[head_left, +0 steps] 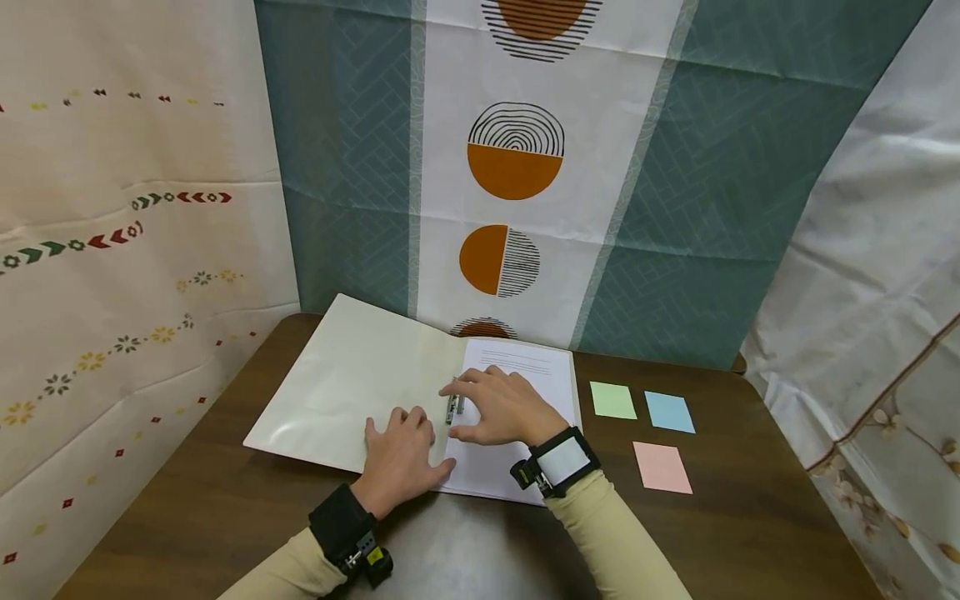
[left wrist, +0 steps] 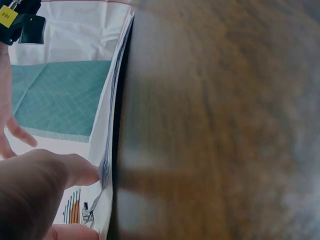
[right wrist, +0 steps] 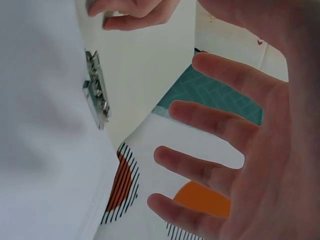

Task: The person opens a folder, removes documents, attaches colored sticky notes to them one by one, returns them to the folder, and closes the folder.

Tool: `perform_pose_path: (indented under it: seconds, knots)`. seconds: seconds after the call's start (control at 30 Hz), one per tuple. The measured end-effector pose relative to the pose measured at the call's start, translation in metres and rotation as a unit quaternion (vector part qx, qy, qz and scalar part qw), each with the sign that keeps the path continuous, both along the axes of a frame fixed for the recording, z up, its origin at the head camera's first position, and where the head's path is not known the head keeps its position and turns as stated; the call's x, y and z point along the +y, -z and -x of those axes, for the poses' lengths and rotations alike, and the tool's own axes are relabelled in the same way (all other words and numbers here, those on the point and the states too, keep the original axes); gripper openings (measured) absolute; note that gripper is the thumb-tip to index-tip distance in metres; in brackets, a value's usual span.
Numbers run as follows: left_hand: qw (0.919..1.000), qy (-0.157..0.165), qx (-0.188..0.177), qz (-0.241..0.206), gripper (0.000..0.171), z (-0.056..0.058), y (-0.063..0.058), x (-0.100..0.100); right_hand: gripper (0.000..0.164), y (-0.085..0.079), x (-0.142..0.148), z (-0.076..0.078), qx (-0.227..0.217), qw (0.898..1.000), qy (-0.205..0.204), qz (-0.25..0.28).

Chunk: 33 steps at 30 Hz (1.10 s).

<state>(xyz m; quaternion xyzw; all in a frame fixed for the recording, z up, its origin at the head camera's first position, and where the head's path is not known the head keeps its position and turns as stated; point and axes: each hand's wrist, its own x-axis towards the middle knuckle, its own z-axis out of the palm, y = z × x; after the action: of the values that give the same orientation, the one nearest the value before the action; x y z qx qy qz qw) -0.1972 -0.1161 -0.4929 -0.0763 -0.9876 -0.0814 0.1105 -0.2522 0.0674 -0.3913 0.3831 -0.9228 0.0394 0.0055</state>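
Folder (head_left: 315, 400): lies spread open on the brown table (head_left: 750, 500), near the patterned curtain (head_left: 360, 167). Holds white paper (head_left: 483, 471) on its right side, with a metal clip (right wrist: 97, 95) by the spine. Left hand (head_left: 401, 462): rests relaxed on the left cover, with thumb at the paper's edge. Right hand (head_left: 498, 408): hovers released beside the clip, with fingers spread. To the folder's right: green note (head_left: 613, 401), blue note (head_left: 670, 412), pink note (head_left: 662, 467).

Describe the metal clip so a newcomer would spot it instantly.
On the brown table lies an open white folder. Near its fold, at the left edge of the printed sheet, by the right hand, sits the metal clip. Narrow and silvery, it stands out from the pale paper and cover.
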Motion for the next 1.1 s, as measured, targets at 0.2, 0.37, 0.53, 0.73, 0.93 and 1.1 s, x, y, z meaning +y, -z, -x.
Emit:
perform_pose_path:
  seconds: [0.2, 0.37, 0.53, 0.73, 0.93, 1.1]
  knots:
    - [1.0000, 0.000, -0.002, -0.001, 0.049, -0.001, -0.001, -0.001, 0.052, -0.001, -0.006, 0.002, -0.010, 1.000, 0.003, 0.004]
    - [1.0000, -0.001, -0.004, -0.003, 0.049, -0.001, -0.001, -0.001, 0.050, -0.001, -0.009, 0.005, -0.027, 1.000, 0.009, 0.005]
    - [1.0000, -0.002, 0.000, -0.003, 0.049, -0.001, 0.000, -0.001, 0.048, 0.000, -0.013, 0.012, -0.043, 0.999, 0.017, 0.007]
    - [1.0000, -0.002, -0.009, -0.002, 0.048, -0.002, -0.001, 0.000, 0.043, 0.009, -0.018, 0.022, -0.042, 0.999, 0.026, -0.002]
    - [1.0000, 0.001, 0.000, -0.002, 0.049, -0.003, -0.002, 0.000, 0.033, 0.016, -0.023, 0.028, -0.037, 0.998, 0.045, -0.002]
    - [1.0000, 0.000, -0.006, -0.002, 0.050, -0.003, -0.002, 0.001, 0.027, 0.023, -0.025, 0.031, -0.035, 0.998, 0.045, 0.003]
